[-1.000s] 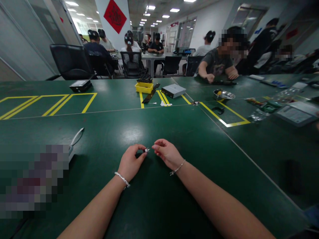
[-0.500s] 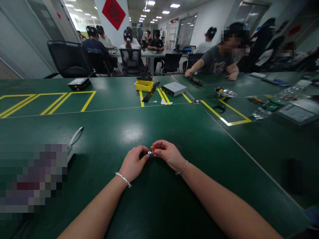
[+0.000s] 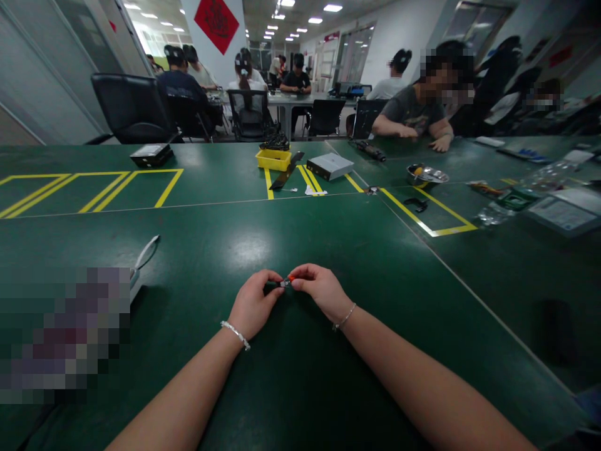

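Over the green table [image 3: 225,225], both my hands meet fingertip to fingertip near the middle of the view. My left hand [image 3: 256,300] pinches a small silvery metal piece [image 3: 284,284] between thumb and fingers. Opposite it, my right hand [image 3: 322,288] is closed on a small orange-red piece [image 3: 291,277], mostly covered by the fingertips. The two pieces touch or nearly touch; whether they are joined I cannot tell. Both are too small to name more exactly. A bracelet circles each wrist.
Farther back are a yellow bin [image 3: 273,160] with black cables, a grey box [image 3: 330,166], a black box [image 3: 151,155] and a metal bowl [image 3: 428,175]. A plastic bottle [image 3: 509,199] lies at right. A blurred-out object [image 3: 70,332] lies left. A co-worker [image 3: 416,113] sits across.
My hands stay together, with the small pieces turned slightly and less of the orange-red one showing. The co-worker across has drawn an arm back from the dark tool on the table.
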{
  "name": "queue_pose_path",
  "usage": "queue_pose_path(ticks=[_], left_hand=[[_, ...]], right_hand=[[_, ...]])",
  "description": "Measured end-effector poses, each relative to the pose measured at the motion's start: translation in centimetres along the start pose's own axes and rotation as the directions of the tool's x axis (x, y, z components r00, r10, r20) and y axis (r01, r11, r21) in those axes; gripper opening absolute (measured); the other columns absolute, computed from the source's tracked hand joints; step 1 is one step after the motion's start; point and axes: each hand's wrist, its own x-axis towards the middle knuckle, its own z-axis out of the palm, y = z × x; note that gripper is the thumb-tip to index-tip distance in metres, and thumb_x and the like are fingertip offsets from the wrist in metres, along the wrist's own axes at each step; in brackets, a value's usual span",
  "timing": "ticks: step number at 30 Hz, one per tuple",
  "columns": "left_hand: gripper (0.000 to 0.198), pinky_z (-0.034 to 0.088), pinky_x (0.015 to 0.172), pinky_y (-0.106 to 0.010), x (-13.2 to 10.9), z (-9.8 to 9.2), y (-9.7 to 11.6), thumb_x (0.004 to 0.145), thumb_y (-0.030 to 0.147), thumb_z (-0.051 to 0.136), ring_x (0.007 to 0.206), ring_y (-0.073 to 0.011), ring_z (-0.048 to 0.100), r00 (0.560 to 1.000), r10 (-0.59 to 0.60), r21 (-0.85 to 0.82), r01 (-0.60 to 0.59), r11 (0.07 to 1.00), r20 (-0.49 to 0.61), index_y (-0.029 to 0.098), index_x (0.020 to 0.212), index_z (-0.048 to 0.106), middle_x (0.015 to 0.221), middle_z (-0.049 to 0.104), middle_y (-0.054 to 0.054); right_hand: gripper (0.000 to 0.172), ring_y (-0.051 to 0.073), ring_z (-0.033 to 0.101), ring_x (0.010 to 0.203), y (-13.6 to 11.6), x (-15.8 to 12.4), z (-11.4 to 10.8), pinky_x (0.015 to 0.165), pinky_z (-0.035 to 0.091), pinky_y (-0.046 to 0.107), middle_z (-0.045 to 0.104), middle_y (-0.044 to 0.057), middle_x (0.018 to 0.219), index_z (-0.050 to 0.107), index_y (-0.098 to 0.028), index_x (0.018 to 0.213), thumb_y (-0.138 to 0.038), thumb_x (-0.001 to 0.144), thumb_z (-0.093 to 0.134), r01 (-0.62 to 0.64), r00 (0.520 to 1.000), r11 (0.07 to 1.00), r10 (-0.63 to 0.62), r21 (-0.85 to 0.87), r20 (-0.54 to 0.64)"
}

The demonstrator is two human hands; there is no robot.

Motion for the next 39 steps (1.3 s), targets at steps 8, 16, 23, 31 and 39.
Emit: queue_pose_path(ticks=[8, 16, 23, 31, 39], left_hand=[[0.01, 0.043, 0.071, -0.03, 0.0, 0.4, -0.3, 0.071, 0.024, 0.055, 0.077, -0.0162, 0.056, 0.997, -0.032, 0.009, 0.033, 0.999, -0.065, 0.021, 0.081, 0.056, 0.08, 0.061, 0.0], [0.008, 0.043, 0.069, -0.03, 0.0, 0.5, -0.6, 0.069, 0.024, 0.057, 0.073, -0.0167, 0.057, 0.986, -0.018, 0.079, 0.031, 0.996, -0.166, 0.02, 0.076, 0.058, 0.076, 0.062, 0.0], [0.008, 0.044, 0.068, -0.03, 0.1, 0.3, -0.5, 0.071, 0.023, 0.056, 0.072, -0.0167, 0.057, 0.986, 0.0, 0.123, 0.021, 0.992, -0.167, 0.02, 0.078, 0.06, 0.075, 0.063, -0.001], [0.008, 0.044, 0.068, -0.029, 0.1, 0.4, -0.7, 0.071, 0.025, 0.056, 0.071, -0.0163, 0.057, 0.989, -0.019, 0.127, 0.039, 0.991, -0.148, 0.02, 0.076, 0.06, 0.074, 0.063, 0.0], [0.007, 0.044, 0.068, -0.03, 0.2, 0.4, -0.7, 0.071, 0.023, 0.056, 0.072, -0.0161, 0.057, 0.991, -0.044, 0.117, 0.059, 0.991, -0.128, 0.02, 0.076, 0.06, 0.074, 0.063, 0.0]], right_hand=[[0.021, 0.011, 0.054, 0.068, 0.8, -0.4, 1.1, 0.072, 0.042, 0.029, 0.064, 0.003, 0.075, 0.067, -0.014, 0.08, -0.021, 0.06, 0.064, -0.06, 0.994, 0.989, 0.072, 0.137, -0.085], [0.033, 0.017, 0.054, 0.095, 1.0, -1.9, 3.0, 0.081, 0.043, 0.031, 0.058, 0.008, 0.11, 0.064, -0.017, 0.098, -0.032, 0.068, 0.059, -0.058, 0.993, 0.944, 0.088, 0.325, -0.078], [0.037, 0.016, 0.057, 0.092, 1.1, -1.8, 3.1, 0.083, 0.045, 0.032, 0.059, 0.009, 0.108, 0.061, -0.015, 0.105, -0.029, 0.072, 0.056, -0.093, 0.991, 0.941, 0.12, 0.324, -0.064], [0.04, 0.018, 0.056, 0.095, 1.0, -2.1, 3.0, 0.077, 0.049, 0.032, 0.051, 0.006, 0.12, 0.049, -0.018, 0.118, -0.025, 0.079, 0.045, -0.033, 0.999, 0.998, 0.03, -0.06, -0.044], [0.038, 0.018, 0.057, 0.092, 0.8, -2.0, 2.6, 0.073, 0.05, 0.033, 0.053, 0.004, 0.118, 0.054, -0.022, 0.114, -0.026, 0.077, 0.047, -0.01, 1.0, 0.986, 0.006, -0.164, -0.024]])
